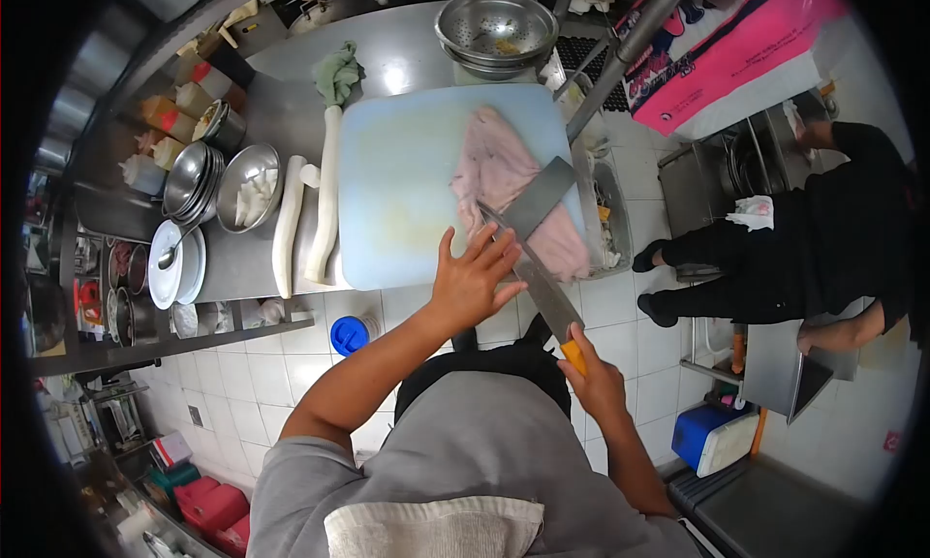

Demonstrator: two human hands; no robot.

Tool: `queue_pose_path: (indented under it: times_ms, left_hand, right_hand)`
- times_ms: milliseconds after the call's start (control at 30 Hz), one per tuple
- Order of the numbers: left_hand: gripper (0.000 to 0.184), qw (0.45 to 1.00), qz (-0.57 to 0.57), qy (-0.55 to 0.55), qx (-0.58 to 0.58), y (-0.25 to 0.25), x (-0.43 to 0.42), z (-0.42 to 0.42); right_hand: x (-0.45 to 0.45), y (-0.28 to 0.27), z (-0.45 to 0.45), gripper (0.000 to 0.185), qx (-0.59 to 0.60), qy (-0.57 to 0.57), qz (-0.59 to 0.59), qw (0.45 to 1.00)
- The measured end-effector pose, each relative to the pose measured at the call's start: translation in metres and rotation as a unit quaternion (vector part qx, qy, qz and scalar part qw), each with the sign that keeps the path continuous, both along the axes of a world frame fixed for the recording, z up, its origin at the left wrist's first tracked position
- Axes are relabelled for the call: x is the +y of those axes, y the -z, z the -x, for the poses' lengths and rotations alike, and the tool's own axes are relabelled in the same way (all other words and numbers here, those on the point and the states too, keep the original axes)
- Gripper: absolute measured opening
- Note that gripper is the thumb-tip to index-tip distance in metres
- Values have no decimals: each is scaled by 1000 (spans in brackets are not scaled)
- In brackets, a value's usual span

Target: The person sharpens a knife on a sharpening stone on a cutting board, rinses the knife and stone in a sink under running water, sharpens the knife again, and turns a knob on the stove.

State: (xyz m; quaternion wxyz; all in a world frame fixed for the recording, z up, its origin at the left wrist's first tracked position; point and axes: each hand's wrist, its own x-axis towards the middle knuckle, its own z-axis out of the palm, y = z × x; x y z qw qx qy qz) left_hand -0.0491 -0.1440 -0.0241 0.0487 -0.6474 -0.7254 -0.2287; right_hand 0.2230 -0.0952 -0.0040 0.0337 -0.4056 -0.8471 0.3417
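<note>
Tiles (266,388) edge the steel counter (407,54); right hand (598,387) grips a knife (550,296), left hand (467,289) spreads wide.

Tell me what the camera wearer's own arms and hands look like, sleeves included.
The person wears a grey short-sleeved top; the left sleeve ends above the elbow, leaving both forearms bare. The left hand and right hand have no gloves. No watch or bracelet shows on either wrist, and no markings can be made out.

Pale pink meat (492,156) (wrinkled) on board (397,180), by yellow-handled knife (548,292)
</note>
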Motion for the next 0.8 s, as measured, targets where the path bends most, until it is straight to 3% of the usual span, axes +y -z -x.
queue_pose_path:
  times_ms: [133,200,267,333,400,467,600,667,733,800]
  left_hand:
    - [44,999,7,-50,16,13,49,74]
    - [43,998,20,-64,-9,13,69,105]
    - [46,998,6,-50,-30,16,72,106]
    - [45,998,-40,-25,38,27,47,64]
    - [45,999,-40,8,0,16,13,12]
    - [43,999,-2,35,-20,-1,-4,-12]
    - [43,997,-34,-32,57,19,46,48]
    - [42,998,34,-57,-22,10,79,94]
    - [42,998,26,-55,-16,8,82,99]
    - [42,999,-5,-29,19,16,69,74]
  right_hand:
    - [46,-2,83,61,-55,4,-15,998]
    - [74,6,121,61,1,-22,-58,998]
    - [59,5,102,61,-17,-5,-38,999]
    - [37,4,68,62,-55,10,-15,998]
    - [-1,0,16,64,-45,34,32,998]
    - [-24,4,-20,66,16,25,7,1000]
    - [26,3,55,60,-38,23,-13,999]
    - [66,9,107,59,-5,15,-52,999]
    - [68,11,107,58,25,7,-51,998]
    - [47,9,80,59,-36,30,-56,997]
